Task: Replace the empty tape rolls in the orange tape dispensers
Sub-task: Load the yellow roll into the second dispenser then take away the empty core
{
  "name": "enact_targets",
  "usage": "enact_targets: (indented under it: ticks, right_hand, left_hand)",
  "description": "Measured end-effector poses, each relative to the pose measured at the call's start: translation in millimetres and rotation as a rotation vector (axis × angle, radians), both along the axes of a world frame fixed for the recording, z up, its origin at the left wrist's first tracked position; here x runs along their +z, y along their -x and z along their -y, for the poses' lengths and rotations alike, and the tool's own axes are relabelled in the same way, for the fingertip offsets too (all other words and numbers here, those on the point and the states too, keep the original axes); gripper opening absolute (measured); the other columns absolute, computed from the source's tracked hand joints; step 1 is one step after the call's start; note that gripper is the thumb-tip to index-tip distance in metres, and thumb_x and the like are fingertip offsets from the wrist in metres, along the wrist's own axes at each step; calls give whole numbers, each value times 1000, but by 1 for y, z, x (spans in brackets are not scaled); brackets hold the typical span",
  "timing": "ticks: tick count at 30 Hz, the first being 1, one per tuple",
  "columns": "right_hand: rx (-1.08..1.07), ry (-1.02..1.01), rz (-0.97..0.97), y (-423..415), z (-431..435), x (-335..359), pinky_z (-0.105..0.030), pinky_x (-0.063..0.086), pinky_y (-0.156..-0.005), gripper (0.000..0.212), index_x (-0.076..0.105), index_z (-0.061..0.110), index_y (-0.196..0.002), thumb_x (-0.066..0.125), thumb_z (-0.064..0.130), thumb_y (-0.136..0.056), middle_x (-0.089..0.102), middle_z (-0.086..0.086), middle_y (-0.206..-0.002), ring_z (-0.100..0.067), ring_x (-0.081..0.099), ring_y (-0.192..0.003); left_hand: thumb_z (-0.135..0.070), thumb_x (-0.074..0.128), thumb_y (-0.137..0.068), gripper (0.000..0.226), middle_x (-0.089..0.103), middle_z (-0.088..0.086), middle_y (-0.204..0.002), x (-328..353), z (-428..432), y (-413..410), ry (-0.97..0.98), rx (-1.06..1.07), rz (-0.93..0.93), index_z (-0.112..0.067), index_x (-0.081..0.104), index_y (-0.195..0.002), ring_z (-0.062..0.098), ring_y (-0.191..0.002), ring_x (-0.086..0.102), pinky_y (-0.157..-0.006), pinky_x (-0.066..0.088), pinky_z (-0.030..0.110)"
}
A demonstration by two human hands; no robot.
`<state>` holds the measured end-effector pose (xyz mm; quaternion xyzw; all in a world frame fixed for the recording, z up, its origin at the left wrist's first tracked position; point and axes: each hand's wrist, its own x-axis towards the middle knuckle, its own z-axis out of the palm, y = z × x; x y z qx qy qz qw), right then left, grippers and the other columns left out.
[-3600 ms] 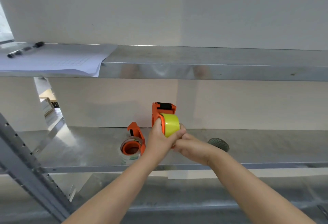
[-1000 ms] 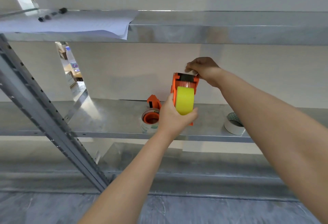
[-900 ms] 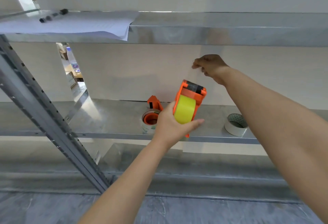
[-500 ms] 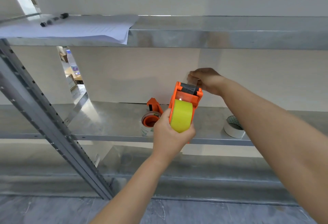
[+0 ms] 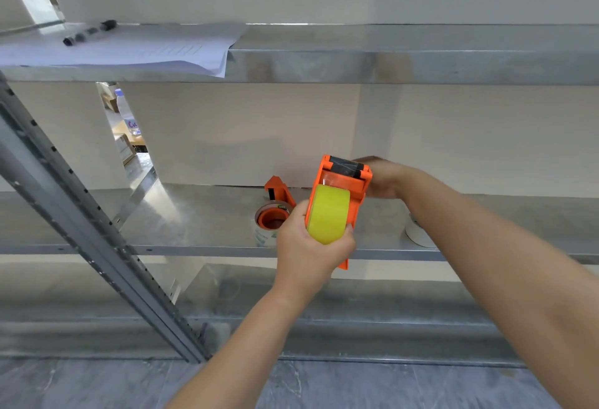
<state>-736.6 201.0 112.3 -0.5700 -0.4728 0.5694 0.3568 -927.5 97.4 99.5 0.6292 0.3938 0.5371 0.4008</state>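
Observation:
My left hand (image 5: 311,254) grips an orange tape dispenser (image 5: 348,181) from below, with a yellow tape roll (image 5: 327,214) mounted in it. The dispenser is held in the air in front of the middle shelf. My right hand (image 5: 384,180) is behind the dispenser's head, its fingers hidden by the orange frame. A second orange dispenser (image 5: 277,196) lies on the middle shelf with a clear tape roll (image 5: 269,235) on its hub. A white tape roll (image 5: 418,235) stands on the shelf, partly behind my right forearm.
The metal middle shelf (image 5: 201,224) runs across the view, with a top shelf (image 5: 421,58) above it. Sheets of paper (image 5: 136,52) and a black marker (image 5: 89,32) lie on the top shelf. A slanted steel upright (image 5: 81,214) crosses the left side.
My right hand rose from the dispenser's head, came back down to it, and now sits lower behind it. My left hand has kept hold of the dispenser, tilting it slightly.

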Motion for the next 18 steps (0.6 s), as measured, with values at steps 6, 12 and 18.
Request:
enact_targets:
  ticks: [6, 12, 18]
  right_hand:
    - [56, 212, -301, 5, 12, -25, -22, 58, -58, 51, 75, 14, -64, 37, 25, -97, 75, -1, -69, -11, 71, -63]
    - [-55, 144, -561, 13, 30, -49, -30, 59, -68, 38, 77, 15, -71, 48, 35, -87, 76, -5, -79, -17, 73, -74]
    - [-260, 141, -762, 21, 54, -92, -39, 57, -75, 36, 69, 12, -98, 49, 38, -81, 75, -11, -88, -25, 71, -80]
  left_hand:
    - [-20, 72, -60, 21, 56, -21, -61, -4, 2, -2, 2, -28, 14, -24, 53, -69, 1, -51, 49, -48, 41, 13]
    - [-24, 73, -59, 23, 55, -14, -56, -18, 5, -6, 91, -60, 14, -17, 55, -73, 3, -49, 48, -48, 43, 19]
    - [-22, 72, -63, 21, 64, 1, -61, -33, -8, -19, 244, -32, 148, -20, 61, -80, 24, -54, 61, -54, 56, 40]
